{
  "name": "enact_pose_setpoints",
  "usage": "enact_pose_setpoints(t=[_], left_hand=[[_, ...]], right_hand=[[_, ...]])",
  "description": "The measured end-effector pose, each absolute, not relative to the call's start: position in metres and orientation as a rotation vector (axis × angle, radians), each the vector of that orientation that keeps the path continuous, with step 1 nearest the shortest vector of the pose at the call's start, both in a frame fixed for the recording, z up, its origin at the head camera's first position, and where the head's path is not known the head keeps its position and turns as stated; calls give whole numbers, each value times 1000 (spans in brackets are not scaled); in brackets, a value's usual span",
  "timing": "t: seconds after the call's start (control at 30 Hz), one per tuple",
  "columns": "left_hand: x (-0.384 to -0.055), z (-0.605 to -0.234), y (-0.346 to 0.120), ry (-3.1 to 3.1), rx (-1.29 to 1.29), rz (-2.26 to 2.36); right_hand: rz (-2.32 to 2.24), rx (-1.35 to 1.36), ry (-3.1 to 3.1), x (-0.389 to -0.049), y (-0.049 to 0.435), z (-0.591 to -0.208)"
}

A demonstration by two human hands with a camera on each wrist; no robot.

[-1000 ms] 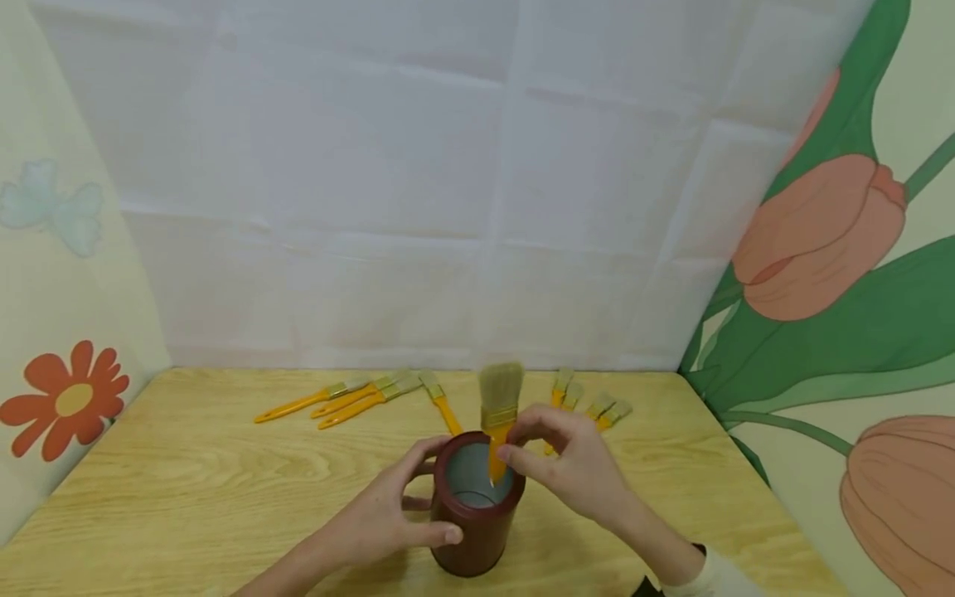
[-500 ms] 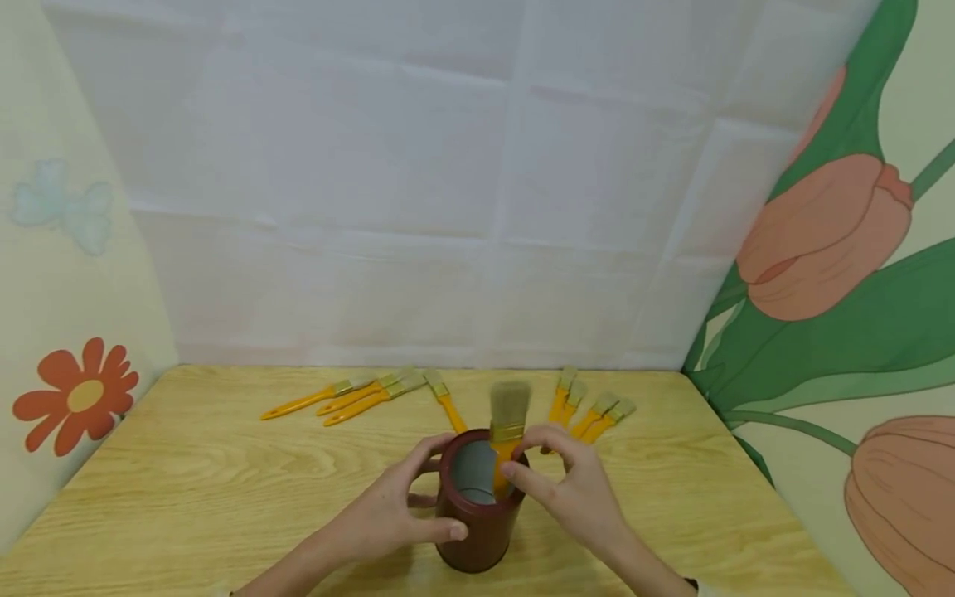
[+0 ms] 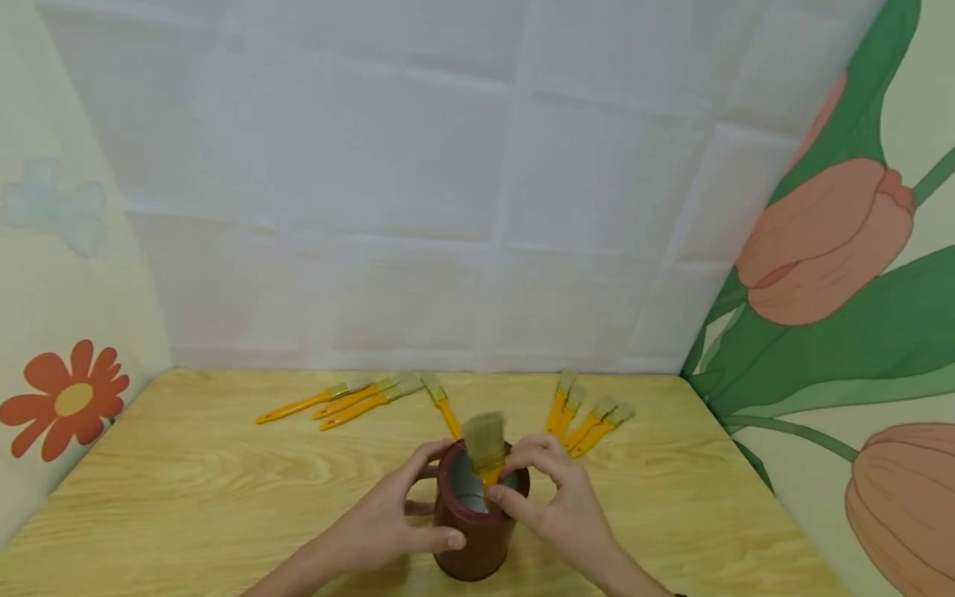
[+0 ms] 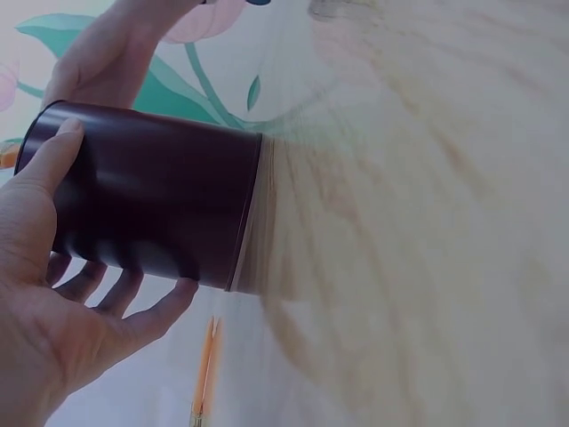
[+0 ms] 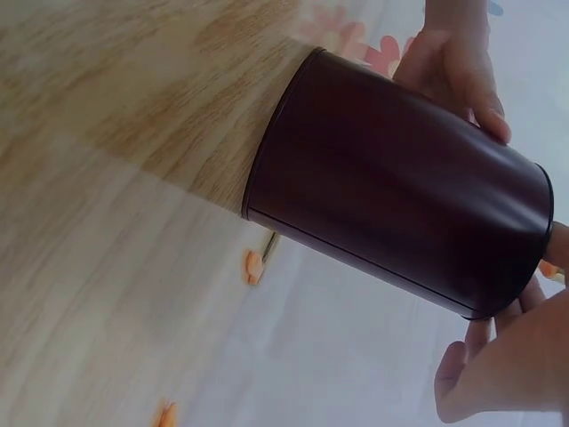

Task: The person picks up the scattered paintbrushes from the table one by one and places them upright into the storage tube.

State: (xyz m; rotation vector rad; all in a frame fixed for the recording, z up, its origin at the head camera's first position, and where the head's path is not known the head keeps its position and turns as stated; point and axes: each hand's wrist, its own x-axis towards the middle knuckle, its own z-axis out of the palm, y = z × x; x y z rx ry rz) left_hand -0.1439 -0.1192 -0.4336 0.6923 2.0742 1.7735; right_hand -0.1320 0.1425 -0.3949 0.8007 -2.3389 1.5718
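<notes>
A dark red cylindrical cup (image 3: 477, 539) stands upright on the wooden table (image 3: 224, 497). My left hand (image 3: 399, 514) grips its left side, thumb in front and fingers behind, as the left wrist view shows around the cup (image 4: 151, 205). A yellow-handled paintbrush (image 3: 485, 444) leans in the cup, bristles up and handle inside. My right hand (image 3: 548, 497) is at the cup's right rim and pinches the brush handle between thumb and fingers. In the right wrist view the cup (image 5: 400, 213) lies between my right hand (image 5: 507, 374) and the left hand (image 5: 453, 62).
Several more yellow-handled brushes lie behind the cup: a group at the left (image 3: 351, 400), a single one (image 3: 443, 408) and a group at the right (image 3: 585, 414). White sheet wall behind; flower-painted walls left and right.
The brush has gone down deeper into the cup and now tilts left. My right hand came down with it to the rim. The left hand stayed on the cup.
</notes>
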Motion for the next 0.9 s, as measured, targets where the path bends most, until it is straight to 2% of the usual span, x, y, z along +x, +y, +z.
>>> enact_pose_setpoints(t=[0.63, 0.9], left_hand=[[-141, -429, -119, 2059, 709, 1768], [-141, -430, -120, 2056, 722, 1778]], right_hand=[[1553, 788, -2406, -129, 144, -388], [1609, 787, -2344, -138, 161, -372]])
